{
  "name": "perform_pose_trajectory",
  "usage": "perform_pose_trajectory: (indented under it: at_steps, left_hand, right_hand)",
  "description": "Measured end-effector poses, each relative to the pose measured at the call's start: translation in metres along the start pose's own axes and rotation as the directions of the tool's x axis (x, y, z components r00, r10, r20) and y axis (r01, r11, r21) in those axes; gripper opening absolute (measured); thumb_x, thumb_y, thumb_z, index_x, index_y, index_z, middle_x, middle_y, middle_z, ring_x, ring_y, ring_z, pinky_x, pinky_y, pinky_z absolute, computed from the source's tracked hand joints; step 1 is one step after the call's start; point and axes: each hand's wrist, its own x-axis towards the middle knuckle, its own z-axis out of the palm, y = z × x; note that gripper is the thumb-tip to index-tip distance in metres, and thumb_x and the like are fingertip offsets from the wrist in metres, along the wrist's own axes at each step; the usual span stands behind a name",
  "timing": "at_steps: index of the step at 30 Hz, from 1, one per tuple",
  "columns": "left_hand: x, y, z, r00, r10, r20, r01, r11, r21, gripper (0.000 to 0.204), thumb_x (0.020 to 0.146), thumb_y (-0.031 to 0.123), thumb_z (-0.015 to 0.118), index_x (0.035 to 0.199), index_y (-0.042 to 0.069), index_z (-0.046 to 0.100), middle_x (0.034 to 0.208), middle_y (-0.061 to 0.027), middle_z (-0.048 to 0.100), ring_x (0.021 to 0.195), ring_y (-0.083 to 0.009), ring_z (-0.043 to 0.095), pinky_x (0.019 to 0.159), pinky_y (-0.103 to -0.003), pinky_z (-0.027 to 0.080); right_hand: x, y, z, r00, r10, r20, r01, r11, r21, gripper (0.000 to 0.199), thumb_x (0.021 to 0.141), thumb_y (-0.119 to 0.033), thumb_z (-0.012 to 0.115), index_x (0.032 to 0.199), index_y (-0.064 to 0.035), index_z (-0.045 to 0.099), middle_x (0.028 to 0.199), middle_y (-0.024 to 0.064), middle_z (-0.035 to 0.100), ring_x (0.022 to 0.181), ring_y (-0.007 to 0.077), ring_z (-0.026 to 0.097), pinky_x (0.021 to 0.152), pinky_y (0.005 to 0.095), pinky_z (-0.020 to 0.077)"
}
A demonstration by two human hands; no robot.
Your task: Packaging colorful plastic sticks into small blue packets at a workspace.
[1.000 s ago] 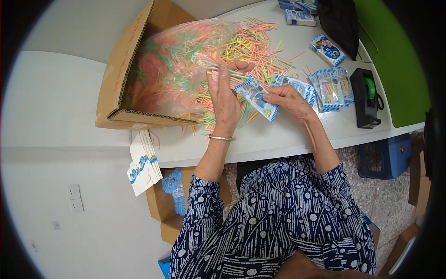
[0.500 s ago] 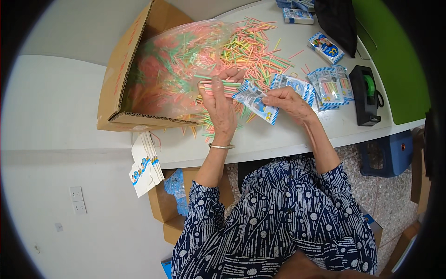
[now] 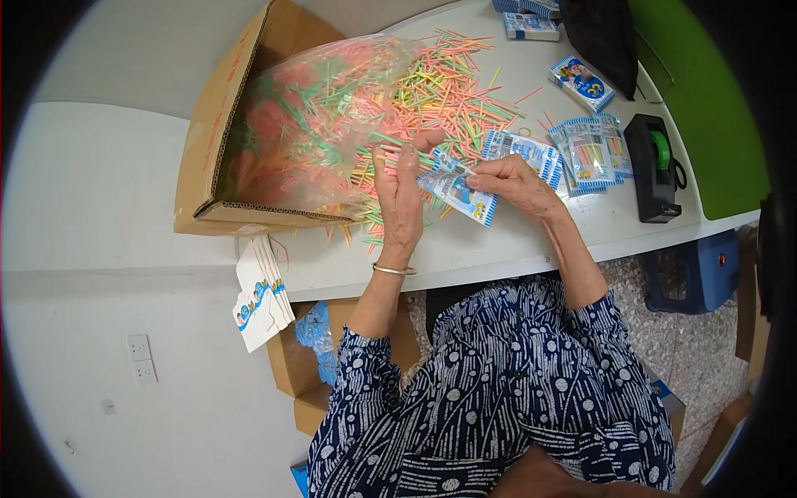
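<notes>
- Head view: the left hand (image 3: 400, 199) lies flat, palm down, on the heap of coloured sticks (image 3: 432, 100) spilled over the white table (image 3: 465, 249). Its fingers are stretched out, pointing away from the person, and they press down on a few sticks without closing around anything.
- The right hand (image 3: 515, 181) is pinched shut on a small blue-and-white packet (image 3: 457, 189). Thumb and fingers clamp the packet's right end, so most of the packet juts out to the left of the grip, toward the left hand.
- The packet's long axis runs slantwise, from upper left to lower right. Its upper left end lies just beside the left hand's fingers. Whether it touches them cannot be told.
- The packet lies at the near edge of the stick heap, between the two hands.
- The sticks point every way. Further from the person, they run into a clear plastic bag (image 3: 324, 116) that lies in an open cardboard box (image 3: 217, 158) to the left of the heap.
- To the right of the packet lies a fan of filled packets (image 3: 589, 153), and beyond them a black tape dispenser (image 3: 654, 170) with a green roll.
- A stack of white paper bags (image 3: 259, 290) hangs off the table's edge, below the box.
</notes>
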Motion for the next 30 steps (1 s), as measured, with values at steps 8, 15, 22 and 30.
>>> perform_pose_trajectory:
  at_steps: [8,15,22,30]
  left_hand:
    - [0.003,-0.005,-0.008,0.98,-0.047,0.191,0.039,0.998,0.048,0.021,0.098,0.017,0.047,0.11,0.0,0.045,0.115,-0.0147,0.061,0.099,-0.0135,0.056,0.084,-0.027,0.047]
    - [0.012,-0.01,-0.014,0.996,-0.029,0.082,0.031,0.999,-0.027,0.02,0.098,0.017,0.046,0.112,0.002,0.052,0.112,-0.0113,0.06,0.102,-0.0143,0.055,0.087,-0.028,0.045]
    - [0.018,-0.017,-0.011,0.962,0.044,0.268,-0.162,0.884,0.439,0.029,0.096,0.017,0.05,0.119,-0.001,0.054,0.111,-0.0117,0.06,0.1,-0.0182,0.058,0.086,-0.03,0.046]
    - [0.019,-0.019,-0.008,0.97,-0.002,0.242,-0.084,0.934,0.348,0.032,0.087,0.004,0.06,0.118,-0.001,0.054,0.11,-0.0117,0.061,0.1,-0.017,0.059,0.081,-0.029,0.05]
  right_hand:
    - [0.0,0.003,0.0,1.0,-0.009,-0.008,0.009,1.0,-0.01,0.021,0.089,-0.02,0.063,0.085,-0.0003,0.069,0.076,-0.0052,0.06,0.073,0.0019,0.048,0.066,0.0195,0.0377]
    - [0.007,0.006,0.002,0.995,-0.068,-0.069,0.073,0.995,0.075,0.024,0.09,-0.021,0.063,0.096,0.0005,0.07,0.085,-0.0025,0.063,0.08,0.0031,0.051,0.072,0.0196,0.0405]
    - [0.015,0.018,0.0,0.996,-0.051,-0.067,0.052,0.999,0.006,0.023,0.089,-0.023,0.063,0.088,-0.0014,0.069,0.073,-0.0058,0.057,0.07,0.0011,0.048,0.06,0.0197,0.0363]
    - [0.011,0.006,0.003,0.99,-0.123,-0.073,0.131,0.985,0.116,0.024,0.084,-0.022,0.069,0.098,-0.0025,0.066,0.081,-0.0028,0.061,0.074,0.0015,0.052,0.066,0.0191,0.0416]
